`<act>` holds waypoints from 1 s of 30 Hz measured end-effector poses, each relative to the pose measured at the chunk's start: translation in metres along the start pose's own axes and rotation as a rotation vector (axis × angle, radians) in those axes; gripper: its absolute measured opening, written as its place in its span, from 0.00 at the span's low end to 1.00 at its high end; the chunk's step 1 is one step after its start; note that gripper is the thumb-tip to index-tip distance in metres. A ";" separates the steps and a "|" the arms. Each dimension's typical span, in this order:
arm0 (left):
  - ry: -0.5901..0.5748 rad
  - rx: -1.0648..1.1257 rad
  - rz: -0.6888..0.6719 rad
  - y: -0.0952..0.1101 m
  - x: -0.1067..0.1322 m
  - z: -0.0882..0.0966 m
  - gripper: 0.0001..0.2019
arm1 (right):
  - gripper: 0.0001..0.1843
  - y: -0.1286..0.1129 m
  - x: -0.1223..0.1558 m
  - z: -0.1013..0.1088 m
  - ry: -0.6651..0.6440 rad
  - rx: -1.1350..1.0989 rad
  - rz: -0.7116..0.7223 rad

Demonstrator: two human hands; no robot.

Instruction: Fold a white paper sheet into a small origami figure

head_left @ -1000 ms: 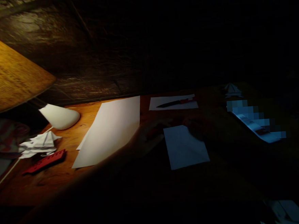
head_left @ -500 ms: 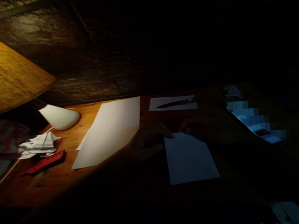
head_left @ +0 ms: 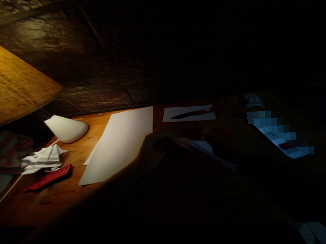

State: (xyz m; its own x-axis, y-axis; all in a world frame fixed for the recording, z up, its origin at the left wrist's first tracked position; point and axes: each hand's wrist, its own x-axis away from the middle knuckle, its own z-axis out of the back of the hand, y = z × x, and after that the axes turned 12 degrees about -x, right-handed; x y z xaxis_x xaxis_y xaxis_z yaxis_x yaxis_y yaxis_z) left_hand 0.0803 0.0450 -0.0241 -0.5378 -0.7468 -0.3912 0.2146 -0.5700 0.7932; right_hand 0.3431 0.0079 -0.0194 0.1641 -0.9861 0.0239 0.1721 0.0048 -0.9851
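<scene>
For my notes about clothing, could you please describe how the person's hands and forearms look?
The left hand wears no visible glove; no sleeve cuff shows on the left forearm. The right hand and right forearm are mostly lost in shadow. It is too dark to tell whether rings are worn.

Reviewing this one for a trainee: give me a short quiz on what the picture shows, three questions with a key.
1. True or false: the blade of the knife lies over a small sheet.

2. Which lies closest to the folded paper near the white lamp base?
A) the knife
B) the red object
C) the small sheet

3. Fill in: the left hand and right hand are both at a pale ____.

Key:
1. True.
2. B.
3. Piece of paper; it is too dark to make out the exact grip.
</scene>
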 end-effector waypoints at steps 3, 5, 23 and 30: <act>0.074 0.030 0.174 -0.001 -0.001 0.000 0.08 | 0.20 0.000 0.000 0.004 0.085 -0.019 -0.051; 0.099 0.035 0.223 -0.001 -0.002 0.000 0.10 | 0.20 0.001 -0.001 0.005 0.127 -0.046 -0.073; 0.069 0.279 0.306 -0.007 0.001 -0.002 0.19 | 0.16 -0.007 0.004 0.002 0.167 -0.235 0.020; 0.123 0.393 0.316 -0.018 -0.001 -0.004 0.16 | 0.16 -0.011 0.007 0.004 0.217 -0.173 0.126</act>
State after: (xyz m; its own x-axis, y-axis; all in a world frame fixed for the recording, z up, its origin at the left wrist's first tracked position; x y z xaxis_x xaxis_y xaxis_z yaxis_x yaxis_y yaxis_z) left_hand 0.0803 0.0547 -0.0396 -0.3913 -0.9099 -0.1377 0.0153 -0.1560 0.9876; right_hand 0.3465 0.0020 -0.0078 -0.0412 -0.9920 -0.1194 -0.0077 0.1198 -0.9928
